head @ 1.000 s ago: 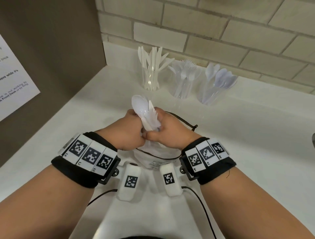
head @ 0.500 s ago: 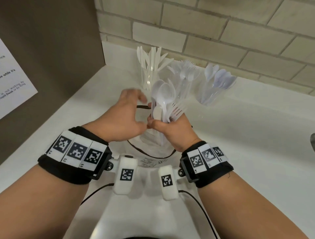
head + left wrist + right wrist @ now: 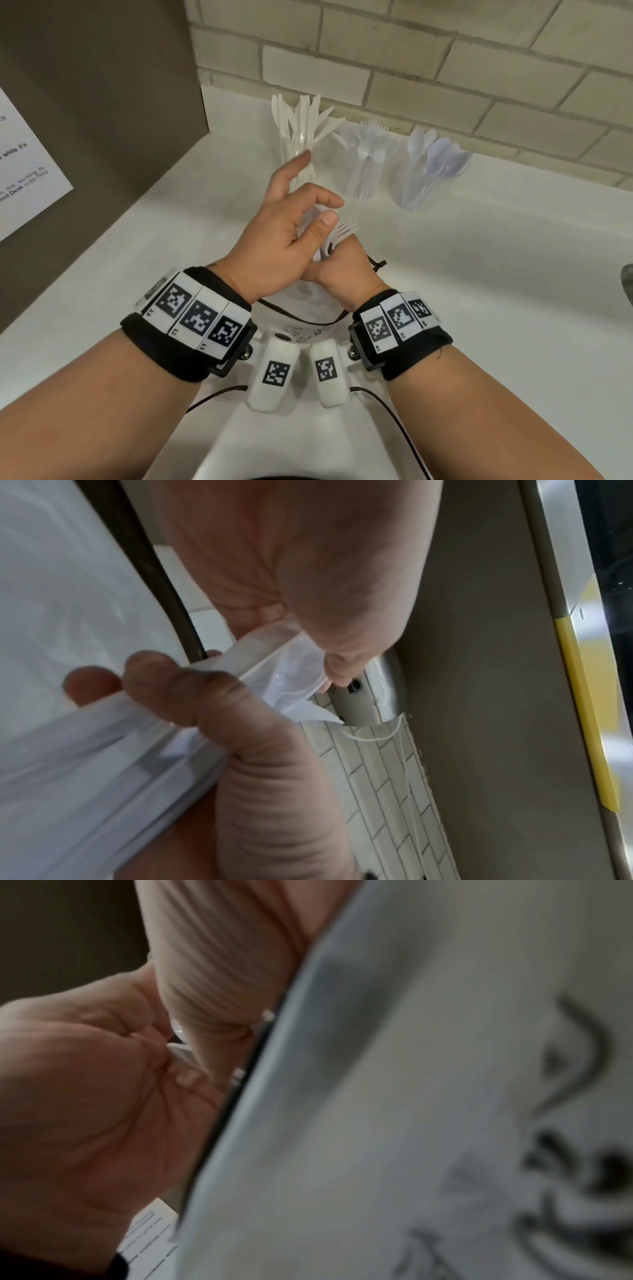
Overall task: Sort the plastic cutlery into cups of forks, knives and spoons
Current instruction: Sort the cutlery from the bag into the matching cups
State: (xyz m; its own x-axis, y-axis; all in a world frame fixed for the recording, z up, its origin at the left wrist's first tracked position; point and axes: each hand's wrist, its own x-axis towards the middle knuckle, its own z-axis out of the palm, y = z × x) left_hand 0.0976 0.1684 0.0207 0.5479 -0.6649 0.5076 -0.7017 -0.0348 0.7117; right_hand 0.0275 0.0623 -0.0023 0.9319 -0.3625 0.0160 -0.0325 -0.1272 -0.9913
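head view | right hand [image 3: 337,270] grips mixed cutlery bundle [image 3: 330,236] | left hand [image 3: 281,240] pinches 1 piece | advice: draw it straight out, bundle steady, then spoon cup [image 3: 421,192] at 1 o'clock if spoon

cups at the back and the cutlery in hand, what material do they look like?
Cups: likely clear glossy plastic; the utensils inside show through the walls. Bunch of cutlery gripped in the right hand, pinched by the left hand: thin white plastic, slightly translucent, smooth in the left wrist view.
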